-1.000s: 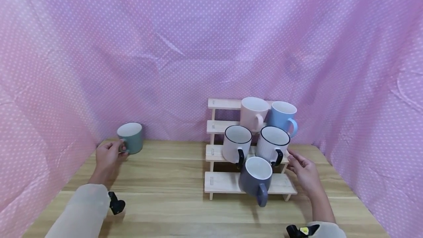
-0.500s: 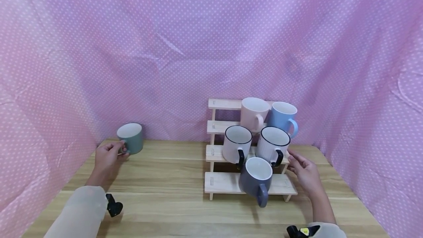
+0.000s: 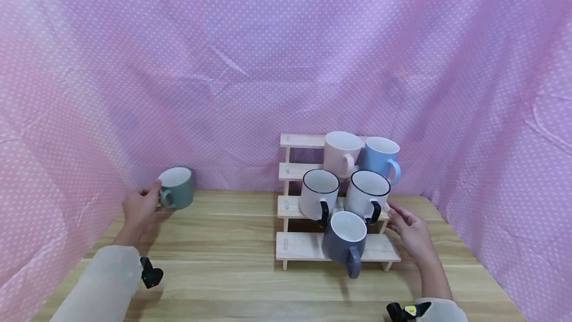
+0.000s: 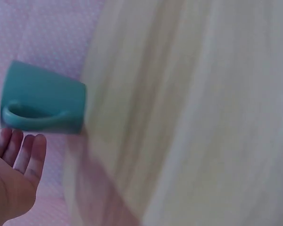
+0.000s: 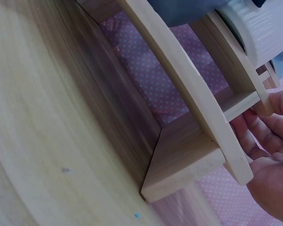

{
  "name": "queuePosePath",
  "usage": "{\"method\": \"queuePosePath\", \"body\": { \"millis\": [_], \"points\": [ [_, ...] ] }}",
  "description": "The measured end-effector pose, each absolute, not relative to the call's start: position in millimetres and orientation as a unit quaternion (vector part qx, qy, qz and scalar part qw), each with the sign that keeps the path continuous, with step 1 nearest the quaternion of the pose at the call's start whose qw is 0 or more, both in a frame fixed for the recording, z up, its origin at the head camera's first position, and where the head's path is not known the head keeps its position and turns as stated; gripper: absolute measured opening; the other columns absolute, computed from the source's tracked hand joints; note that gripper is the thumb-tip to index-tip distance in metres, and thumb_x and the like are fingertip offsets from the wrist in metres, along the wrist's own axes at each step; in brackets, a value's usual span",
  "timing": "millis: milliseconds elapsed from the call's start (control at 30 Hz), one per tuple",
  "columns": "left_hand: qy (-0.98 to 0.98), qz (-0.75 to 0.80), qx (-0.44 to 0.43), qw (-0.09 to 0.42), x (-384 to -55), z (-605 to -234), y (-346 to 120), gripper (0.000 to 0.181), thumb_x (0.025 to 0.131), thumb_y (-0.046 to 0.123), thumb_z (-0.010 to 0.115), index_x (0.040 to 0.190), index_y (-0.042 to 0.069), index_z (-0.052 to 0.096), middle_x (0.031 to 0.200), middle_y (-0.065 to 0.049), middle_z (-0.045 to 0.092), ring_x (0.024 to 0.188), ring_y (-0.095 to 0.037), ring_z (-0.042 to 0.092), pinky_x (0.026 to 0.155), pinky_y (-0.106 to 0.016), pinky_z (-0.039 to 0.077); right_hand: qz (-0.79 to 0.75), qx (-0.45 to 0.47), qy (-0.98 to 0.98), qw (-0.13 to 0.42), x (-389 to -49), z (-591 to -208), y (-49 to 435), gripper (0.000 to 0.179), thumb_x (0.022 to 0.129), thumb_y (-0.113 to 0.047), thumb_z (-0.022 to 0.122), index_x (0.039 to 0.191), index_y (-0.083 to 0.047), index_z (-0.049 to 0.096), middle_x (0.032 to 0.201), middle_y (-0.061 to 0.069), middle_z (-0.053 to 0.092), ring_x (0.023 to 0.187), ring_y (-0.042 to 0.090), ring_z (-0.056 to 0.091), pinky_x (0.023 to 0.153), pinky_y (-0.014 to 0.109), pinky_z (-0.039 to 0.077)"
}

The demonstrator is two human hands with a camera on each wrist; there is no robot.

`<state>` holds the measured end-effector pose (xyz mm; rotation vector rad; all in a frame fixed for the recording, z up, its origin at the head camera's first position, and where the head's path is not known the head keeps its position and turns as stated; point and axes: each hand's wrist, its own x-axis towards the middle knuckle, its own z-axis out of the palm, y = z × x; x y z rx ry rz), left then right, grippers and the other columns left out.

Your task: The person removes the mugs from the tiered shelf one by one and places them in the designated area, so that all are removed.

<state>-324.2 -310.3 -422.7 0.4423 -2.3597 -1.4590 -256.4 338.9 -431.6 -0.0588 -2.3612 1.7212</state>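
Observation:
A green mug (image 3: 176,190) stands upright at the table's back left, its handle (image 4: 35,121) on the near left side in the head view. My left hand (image 3: 140,207) is just left of it; in the left wrist view the fingers (image 4: 37,155) are extended close to the handle, and I cannot tell if they touch the mug. On the right, my right hand (image 3: 413,235) grips the end of a step of the wooden tiered stand (image 3: 297,245). In the right wrist view its fingers (image 5: 259,134) curl behind that step's end.
The stand bears a pink mug (image 3: 341,153), a blue mug (image 3: 379,157), two white mugs with black rims, one plain (image 3: 318,198) and one ribbed (image 3: 365,198), and a grey mug (image 3: 344,242) on the lowest step. Pink dotted cloth (image 3: 250,88) hangs behind the wooden table (image 3: 214,262).
My left hand has let go of the green mug's handle and shifted slightly left, uncovering the handle. The mug has hardly moved. My right hand keeps its place on the stand.

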Motion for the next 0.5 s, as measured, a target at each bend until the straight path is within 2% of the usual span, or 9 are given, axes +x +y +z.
{"method": "queuePosePath", "body": {
  "millis": [100, 200, 333, 400, 500],
  "points": [
    [-0.826, -0.510, 0.160, 0.181, -330, -409, -310, 0.062, 0.103, 0.053, 0.044, 0.113, -0.005, 0.061, 0.106, -0.013, 0.060, 0.080, -0.010, 0.061, 0.066, -0.020, 0.058, 0.589, -0.019, -0.800, 0.113, -256, -432, 339, 0.056, 0.109, -0.034, 0.050, 0.153, 0.001, 0.043, 0.145, 0.014, 0.053, 0.096, -0.002, 0.066, 0.091, 0.019, 0.056],
    [-0.825, -0.506, 0.161, 0.193, -336, -394, -309, 0.056, 0.103, 0.049, 0.044, 0.116, -0.002, 0.060, 0.099, -0.009, 0.060, 0.075, -0.008, 0.062, 0.063, -0.015, 0.053, 0.591, -0.019, -0.798, 0.117, -256, -433, 340, 0.056, 0.109, -0.033, 0.050, 0.152, 0.001, 0.044, 0.141, 0.008, 0.056, 0.096, 0.000, 0.067, 0.092, 0.021, 0.057],
    [-0.825, -0.505, 0.155, 0.200, -339, -375, -306, 0.051, 0.103, 0.050, 0.044, 0.110, 0.003, 0.061, 0.094, -0.005, 0.060, 0.076, -0.009, 0.060, 0.064, -0.016, 0.050, 0.584, -0.023, -0.803, 0.112, -256, -433, 340, 0.057, 0.109, -0.037, 0.050, 0.153, -0.001, 0.044, 0.147, 0.015, 0.052, 0.097, -0.001, 0.066, 0.093, 0.021, 0.056],
    [-0.826, -0.507, 0.143, 0.198, -340, -368, -304, 0.051, 0.103, 0.051, 0.044, 0.109, 0.003, 0.060, 0.098, -0.004, 0.058, 0.079, -0.008, 0.058, 0.064, -0.016, 0.051, 0.584, -0.023, -0.804, 0.110, -256, -433, 340, 0.058, 0.109, -0.038, 0.049, 0.153, -0.001, 0.043, 0.150, 0.020, 0.048, 0.098, -0.002, 0.066, 0.093, 0.021, 0.056],
    [-0.829, -0.507, 0.124, 0.203, -342, -358, -297, 0.053, 0.103, 0.051, 0.045, 0.112, 0.001, 0.061, 0.107, -0.007, 0.059, 0.079, -0.007, 0.058, 0.063, -0.013, 0.051, 0.586, -0.021, -0.803, 0.107, -256, -432, 340, 0.057, 0.109, -0.036, 0.049, 0.153, 0.000, 0.042, 0.150, 0.022, 0.048, 0.098, -0.002, 0.066, 0.092, 0.020, 0.056]
  ]
}}
